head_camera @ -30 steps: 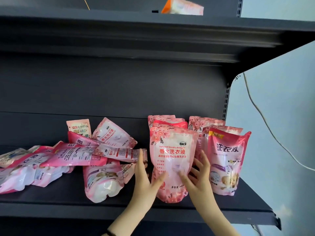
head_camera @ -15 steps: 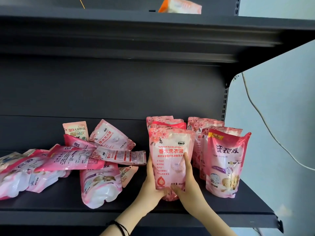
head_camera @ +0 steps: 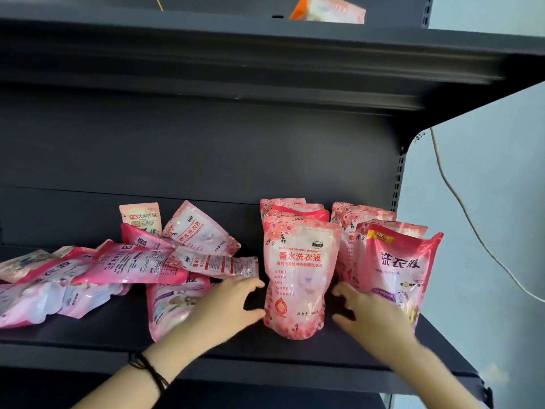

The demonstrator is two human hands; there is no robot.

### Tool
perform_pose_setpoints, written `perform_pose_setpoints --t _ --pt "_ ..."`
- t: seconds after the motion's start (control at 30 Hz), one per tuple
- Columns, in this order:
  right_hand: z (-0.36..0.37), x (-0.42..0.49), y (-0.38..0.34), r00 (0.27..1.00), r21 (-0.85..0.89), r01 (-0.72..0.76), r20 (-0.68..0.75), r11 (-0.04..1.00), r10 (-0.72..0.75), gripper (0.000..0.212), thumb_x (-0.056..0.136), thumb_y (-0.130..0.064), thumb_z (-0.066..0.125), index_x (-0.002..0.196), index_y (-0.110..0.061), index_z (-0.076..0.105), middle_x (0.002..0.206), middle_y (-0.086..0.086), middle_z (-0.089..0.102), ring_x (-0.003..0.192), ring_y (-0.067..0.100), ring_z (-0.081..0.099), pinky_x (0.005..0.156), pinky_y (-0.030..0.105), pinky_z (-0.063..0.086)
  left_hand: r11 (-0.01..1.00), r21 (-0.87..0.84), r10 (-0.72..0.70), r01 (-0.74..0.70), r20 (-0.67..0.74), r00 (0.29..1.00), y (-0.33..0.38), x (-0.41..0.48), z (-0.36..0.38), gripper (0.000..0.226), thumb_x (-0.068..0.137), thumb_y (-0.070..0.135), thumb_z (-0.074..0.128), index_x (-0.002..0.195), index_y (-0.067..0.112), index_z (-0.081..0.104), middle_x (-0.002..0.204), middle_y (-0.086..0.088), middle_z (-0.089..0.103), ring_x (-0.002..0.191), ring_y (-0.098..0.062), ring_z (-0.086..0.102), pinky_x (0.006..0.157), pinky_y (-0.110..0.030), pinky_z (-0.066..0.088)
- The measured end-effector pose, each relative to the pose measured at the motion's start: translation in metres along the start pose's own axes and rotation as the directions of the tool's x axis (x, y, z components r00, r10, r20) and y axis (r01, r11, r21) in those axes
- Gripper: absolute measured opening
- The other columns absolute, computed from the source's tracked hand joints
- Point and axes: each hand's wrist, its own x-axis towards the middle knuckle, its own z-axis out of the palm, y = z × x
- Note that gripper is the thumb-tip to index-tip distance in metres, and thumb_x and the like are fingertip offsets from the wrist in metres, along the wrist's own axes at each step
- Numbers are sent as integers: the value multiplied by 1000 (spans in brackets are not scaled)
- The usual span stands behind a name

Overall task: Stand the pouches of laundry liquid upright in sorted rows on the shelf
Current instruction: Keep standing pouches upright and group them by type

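Shelf (head_camera: 295, 349) of dark metal, carrying laundry liquid in two states; toward the right the packs stand upright, toward the left they lie in a heap (head_camera: 132, 264). Front and centre stands a floral pouch (head_camera: 299, 278), upright on its own base, with more of its kind lined up behind it (head_camera: 295, 208); just to its right a deeper pink pouch (head_camera: 398, 261) marked NEW stands at the head of a second row (head_camera: 356, 216). The left hand (head_camera: 230, 308) hovers just beside the floral pouch's left edge, fingers spread and relaxed, thumb tip at its lower side; blur keeps me from saying whether it touches. The right hand (head_camera: 371, 317) is at the other side, fingers loosely bent and holding nothing, partly in front of the deeper pink pouch. A dark band (head_camera: 150, 370) circles the left wrist. In the heap the packs overlap, flat and tilted; a small peach sachet (head_camera: 141, 216) is propped at the back. On the shelf above lies an orange-and-white packet (head_camera: 327, 10); a pale cable (head_camera: 460, 202) hangs down the wall to the right.
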Motion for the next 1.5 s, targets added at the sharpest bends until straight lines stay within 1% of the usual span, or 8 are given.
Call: perform_pose_setpoints --t 0.1,0.2,0.37,0.5,1.0,1.23,1.37,1.5 --pt "-35 6 -9 975 -71 45 220 996 -28 34 89 -50 55 117 -32 55 109 -12 62 99 14 61 77 28 47 890 431 147 -148 36 988 -13 -4 -34 38 85 55 54 115 33 57 118 13 60 111 -11 52 97 -32 38" --pt "-46 15 -32 962 -87 124 256 989 -98 35 88 -48 59 117 -28 56 112 -9 64 101 16 61 79 31 49 843 523 108 -125 63 992 -34 -8 -48 32 80 58 53 87 28 58 95 11 64 98 -16 56 89 -33 37" --pt "-42 31 -92 935 -111 253 283 961 -213 35 90 -43 57 121 -26 56 116 -4 61 108 19 57 79 32 47 817 565 129 -117 19 991 -80 -21 -70 37 80 61 49 88 27 60 91 10 63 91 -16 58 82 -29 38" --pt "-43 52 -149 930 -98 280 275 955 -245 34 87 -41 61 118 -24 60 114 -1 61 106 23 59 81 34 49 797 601 60 -62 24 998 -127 -30 -103 44 80 65 49 103 30 61 104 13 62 99 -14 56 81 -30 33" --pt "-8 183 -240 937 -130 230 297 964 -184 31 85 -37 66 112 -20 66 112 -1 65 103 24 63 72 31 47 821 569 -33 -49 133 991 -216 65 -113 39 85 59 50 104 26 61 104 2 65 98 -20 59 84 -32 44" --pt "19 272 -242 955 -96 166 263 982 -136 38 83 -37 68 116 -16 63 115 1 64 104 24 62 76 31 47 795 604 -96 53 40 995 -255 147 -97 38 85 53 51 110 25 60 108 0 65 102 -23 59 73 -28 37" --pt "32 307 -249 974 7 143 178 990 -142 43 85 -38 66 123 -19 59 123 3 60 110 26 60 88 35 51 869 468 -153 161 -54 987 -274 182 -84 41 86 52 53 111 19 56 113 -1 60 106 -23 57 74 -31 40" --pt "45 328 -256 985 157 125 95 980 -141 44 85 -36 66 124 -21 55 119 3 62 108 25 60 85 34 49 949 198 -225 247 -127 966 -289 206 -74 41 85 48 60 111 17 55 112 0 58 103 -21 58 79 -34 49"
